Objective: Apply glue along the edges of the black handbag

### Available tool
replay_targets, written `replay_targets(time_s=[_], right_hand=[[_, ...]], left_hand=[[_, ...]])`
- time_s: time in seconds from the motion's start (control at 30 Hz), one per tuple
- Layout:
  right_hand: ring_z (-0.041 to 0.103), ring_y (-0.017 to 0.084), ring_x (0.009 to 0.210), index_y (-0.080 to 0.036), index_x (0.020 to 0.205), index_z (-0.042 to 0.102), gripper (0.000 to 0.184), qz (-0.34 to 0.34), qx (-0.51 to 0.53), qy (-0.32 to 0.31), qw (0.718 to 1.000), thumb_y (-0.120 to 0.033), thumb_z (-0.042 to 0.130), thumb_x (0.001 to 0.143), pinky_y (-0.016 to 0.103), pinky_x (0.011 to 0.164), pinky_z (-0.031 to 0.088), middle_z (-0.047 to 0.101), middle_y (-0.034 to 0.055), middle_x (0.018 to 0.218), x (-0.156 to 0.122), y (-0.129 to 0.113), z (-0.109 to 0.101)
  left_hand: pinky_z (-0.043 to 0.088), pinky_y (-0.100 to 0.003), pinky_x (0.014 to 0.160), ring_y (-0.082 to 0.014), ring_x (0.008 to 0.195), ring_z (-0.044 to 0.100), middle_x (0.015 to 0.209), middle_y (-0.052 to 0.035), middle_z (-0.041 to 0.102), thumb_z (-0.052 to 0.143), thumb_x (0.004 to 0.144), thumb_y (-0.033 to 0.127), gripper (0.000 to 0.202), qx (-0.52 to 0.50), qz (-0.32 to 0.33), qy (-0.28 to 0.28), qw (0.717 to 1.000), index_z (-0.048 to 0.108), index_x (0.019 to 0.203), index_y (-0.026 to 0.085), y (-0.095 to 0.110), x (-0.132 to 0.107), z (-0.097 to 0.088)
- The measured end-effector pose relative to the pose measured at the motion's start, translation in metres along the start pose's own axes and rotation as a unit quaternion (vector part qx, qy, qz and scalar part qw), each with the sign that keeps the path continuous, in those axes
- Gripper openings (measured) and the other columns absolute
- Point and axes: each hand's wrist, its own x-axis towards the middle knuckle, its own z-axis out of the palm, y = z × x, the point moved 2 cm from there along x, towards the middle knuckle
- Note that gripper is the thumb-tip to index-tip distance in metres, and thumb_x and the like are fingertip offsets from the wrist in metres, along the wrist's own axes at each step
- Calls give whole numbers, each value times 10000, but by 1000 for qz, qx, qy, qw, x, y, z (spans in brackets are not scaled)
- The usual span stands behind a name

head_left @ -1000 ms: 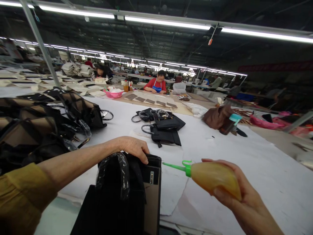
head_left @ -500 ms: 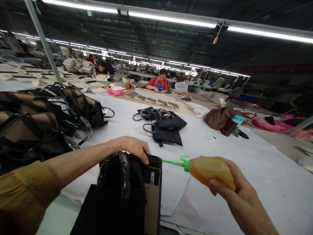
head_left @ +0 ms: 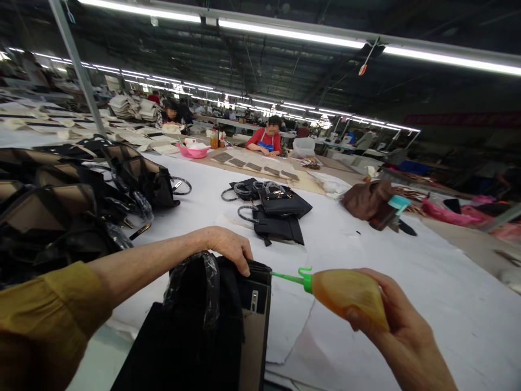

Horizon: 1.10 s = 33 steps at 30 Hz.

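"Now, the black boxy handbag point(head_left: 191, 343) with the plastic-wrapped handle: who's on it?"

"Left hand point(head_left: 231, 247), gripping the bag's top edge!"

"And the right hand point(head_left: 401, 325)?"

"Closed round a translucent, amber-filled squeeze bottle point(head_left: 344, 292), right of the bag, its thin green nozzle point(head_left: 291, 278) aimed at the bag's edge. Touching? Can't tell!"

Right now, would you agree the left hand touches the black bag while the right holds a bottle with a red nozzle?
Not red: the head view shows a green nozzle. The left hand touches the black bag; the right hand holds the bottle.
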Motion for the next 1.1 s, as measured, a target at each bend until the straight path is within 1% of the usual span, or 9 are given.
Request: replay_targets(time_s=[0.07,0.17,0.27,0.43,0.57,0.67,0.83,0.93,1.1], right_hand=[[570,211,726,-242,1062,541,450,-13,-6,-8,1000,-475,691,707,224,544,470,611,11,922,1,1,1],[562,217,796,-252,1062,534,408,-40,-27,-17,999,-475,663,745,232,636,476,604,8,957,2,1,2],[551,217,846,-265,1075,517,394,-47,-37,-23,998,-491,632,774,240,706,467,595,2,993,3,1,3],[542,206,877,-270,1076,506,398,-51,-42,-30,997,-502,627,776,220,741,460,584,-10,1003,4,0,6],[536,195,905,-263,1074,505,383,-61,-43,-35,997,-488,622,787,200,768,454,575,-8,1023,6,-1,8],[539,205,901,-252,1068,516,394,-64,-49,-40,996,-473,647,769,214,759,457,574,2,1027,6,1,8],[557,230,880,-250,1077,516,433,-33,-21,-64,997,-460,681,736,245,703,490,590,9,997,1,10,8],[563,228,866,-248,1056,534,431,-40,-15,-60,997,-462,697,720,244,714,496,595,10,999,-1,13,7],[565,227,870,-257,1088,527,448,-55,-19,-49,997,-432,715,721,228,685,497,598,12,1010,5,19,5]], left_hand=[[448,-199,542,-121,587,548,648,20,642,614,665,316,243,0,2,-4,1000,694,819,145,-1,1,0],[455,-203,554,-129,608,562,664,18,650,618,663,315,246,3,5,-7,1000,696,827,150,-2,1,0],[452,-203,547,-131,608,563,664,15,652,620,665,314,237,11,8,-5,1000,699,819,152,-3,2,0],[441,-192,526,-121,586,547,640,19,643,623,669,312,222,22,9,-3,1000,701,802,152,-4,2,0],[449,-199,532,-131,600,566,666,13,660,630,666,319,228,24,7,-3,1000,706,810,159,-6,3,0],[463,-210,548,-144,621,588,705,4,680,626,669,320,238,22,6,-6,1000,709,825,161,-7,2,0],[474,-214,554,-154,642,606,748,-6,697,622,684,325,261,23,8,-8,1000,712,861,156,-7,1,-1],[475,-208,559,-151,647,608,747,-4,697,619,690,325,255,29,9,-7,1000,712,859,157,-6,1,-2],[475,-202,571,-141,633,602,731,2,689,621,680,315,245,7,2,-12,1000,707,848,159,-4,1,0]])
